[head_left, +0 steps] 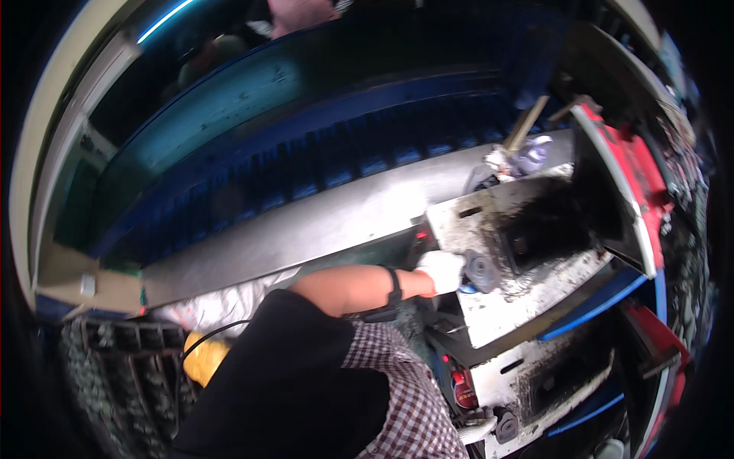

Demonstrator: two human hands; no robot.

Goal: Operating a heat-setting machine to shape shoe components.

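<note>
My left hand [442, 269], in a white glove with a black band on the wrist, reaches right and closes on a round grey knob [482, 271]. The knob sits on a dirty white machine panel [520, 306] blackened with soot. Just behind it is a dark square opening [535, 237]. At the lower edge, past my checkered sleeve, a white gloved shape that looks like my right hand [475, 431] lies beside a small dark round part [506, 425]. Its fingers are too hidden to read.
A long grey metal ledge [329, 222] runs behind the panel, with a blue ribbed frame [306, 153] above it. A red and white hinged cover [623, 164] stands open at right. A wooden handle [524, 126], white cloth [229, 302], a yellow object [202, 359] and another person [300, 14] are nearby.
</note>
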